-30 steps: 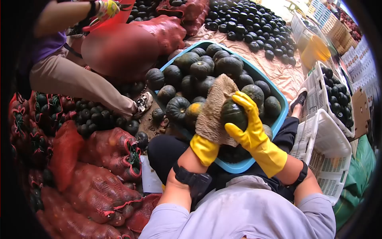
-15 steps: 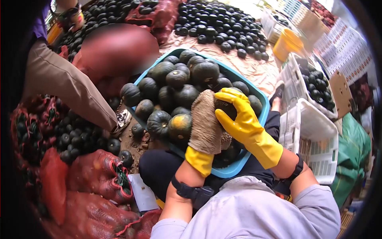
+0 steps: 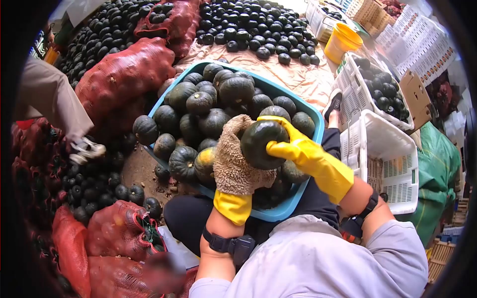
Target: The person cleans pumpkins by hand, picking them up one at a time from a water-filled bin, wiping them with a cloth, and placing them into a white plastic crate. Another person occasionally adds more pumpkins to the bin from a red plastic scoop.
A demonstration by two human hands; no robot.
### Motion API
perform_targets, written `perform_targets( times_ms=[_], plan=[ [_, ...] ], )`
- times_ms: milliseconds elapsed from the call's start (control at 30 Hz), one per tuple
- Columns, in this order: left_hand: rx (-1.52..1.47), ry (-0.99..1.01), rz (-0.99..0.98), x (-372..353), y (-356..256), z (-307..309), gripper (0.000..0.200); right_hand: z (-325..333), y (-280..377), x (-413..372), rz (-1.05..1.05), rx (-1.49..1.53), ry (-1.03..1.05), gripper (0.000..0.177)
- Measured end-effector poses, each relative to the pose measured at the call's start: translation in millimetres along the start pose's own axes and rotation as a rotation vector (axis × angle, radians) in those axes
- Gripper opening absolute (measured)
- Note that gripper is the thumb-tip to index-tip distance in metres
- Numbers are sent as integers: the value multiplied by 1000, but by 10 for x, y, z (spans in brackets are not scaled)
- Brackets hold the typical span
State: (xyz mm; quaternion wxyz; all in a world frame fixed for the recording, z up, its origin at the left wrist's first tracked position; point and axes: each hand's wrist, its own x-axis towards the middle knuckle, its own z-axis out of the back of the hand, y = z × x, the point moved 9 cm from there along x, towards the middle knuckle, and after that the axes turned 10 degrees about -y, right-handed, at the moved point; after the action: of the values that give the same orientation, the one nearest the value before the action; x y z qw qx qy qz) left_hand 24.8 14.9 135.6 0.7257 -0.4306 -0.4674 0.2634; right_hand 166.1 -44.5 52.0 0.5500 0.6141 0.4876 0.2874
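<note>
My right hand (image 3: 290,144), in a yellow rubber glove, grips a dark green pumpkin (image 3: 261,144) by its right side. A fuzzy brown cloth (image 3: 238,169) wraps my left hand (image 3: 233,203), hiding its fingers; a yellow glove cuff shows at the wrist. The cloth touches the pumpkin's left side. Both hands are over the near part of a light-blue tub (image 3: 318,121), heaped with dark pumpkins (image 3: 198,103). One of those near the cloth has an orange patch (image 3: 206,156).
Red mesh sacks (image 3: 119,72) lie at the left, with loose pumpkins (image 3: 89,188) on the ground. More pumpkins (image 3: 258,30) cover a sheet behind the tub. White crates (image 3: 387,164) and a yellow bucket (image 3: 343,39) stand at the right. Another person's leg (image 3: 54,94) is at far left.
The pumpkin has come into fuller view in my right hand, and the cloth has shifted to its left side. The other person's leg has swung left and its foot has lifted.
</note>
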Motion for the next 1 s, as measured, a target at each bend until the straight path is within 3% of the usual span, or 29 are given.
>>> perform_targets(
  times_ms=[33, 67, 100, 133, 200, 233, 267, 333, 367, 400, 433, 500, 533, 567, 667, 700, 767, 833, 900, 933, 1000],
  plan=[
    [-11, -14, 23, 49, 70, -34, 87, -64, -163, 16, -140, 300, -28, 69],
    [-24, -23, 48, 95, 163, -92, 88, -159, -245, -67, -167, 468, -192, 67],
    [-38, -29, 79, 125, 263, -164, 89, -129, -200, -114, -85, 382, -331, 68],
    [-53, -31, 116, 128, 357, -225, 90, -73, 58, -53, 136, -21, -239, 69],
    [-2, -32, 15, 49, 329, -206, 91, -114, 621, -141, 335, -659, -148, 71],
    [59, -50, -135, 16, 208, -123, 91, -123, 610, -176, 400, -497, -83, 72],
    [119, -74, -286, 9, 27, -40, 91, -213, 688, -193, 469, -693, -18, 76],
    [88, -31, -160, 24, 56, 0, 88, -230, 652, -171, 226, -647, 0, 77],
    [119, -26, -50, -15, 193, -34, 85, -201, 471, -149, -73, -406, -38, 75],
    [122, -38, -5, -19, 294, -74, 84, -185, 272, -56, 9, -67, -77, 73],
    [113, -67, -23, -38, 315, -85, 83, -199, -16, -56, -128, 310, -204, 70],
    [94, -106, -51, -91, 326, -100, 80, -78, -233, -50, -2, 289, -387, 73],
    [95, -102, -90, -109, 299, -94, 79, 156, -236, 92, 373, -84, -310, 80],
    [95, -95, -126, -117, 263, -79, 78, 148, 77, -29, 343, -512, -294, 87],
    [83, -58, -201, -45, 131, 21, 74, -160, 489, -178, 403, -735, -69, 83],
    [87, -63, -174, -20, 175, 6, 73, -155, 400, -144, 127, -362, -46, 73],
    [98, -121, -88, 5, 341, -82, 71, -142, 48, -23, 41, 193, -136, 65],
    [80, -210, -2, -20, 412, -147, 68, 47, -123, 55, 294, 47, -434, 68],
    [77, -194, -46, -65, 349, -133, 66, 172, 60, 18, 485, -512, -395, 75],
    [76, -180, -96, -57, 302, -78, 64, 44, 324, -82, 722, -743, -270, 84],
    [77, -120, -214, -31, 123, 40, 62, -172, 493, -251, 638, -815, -103, 89]
  ],
)
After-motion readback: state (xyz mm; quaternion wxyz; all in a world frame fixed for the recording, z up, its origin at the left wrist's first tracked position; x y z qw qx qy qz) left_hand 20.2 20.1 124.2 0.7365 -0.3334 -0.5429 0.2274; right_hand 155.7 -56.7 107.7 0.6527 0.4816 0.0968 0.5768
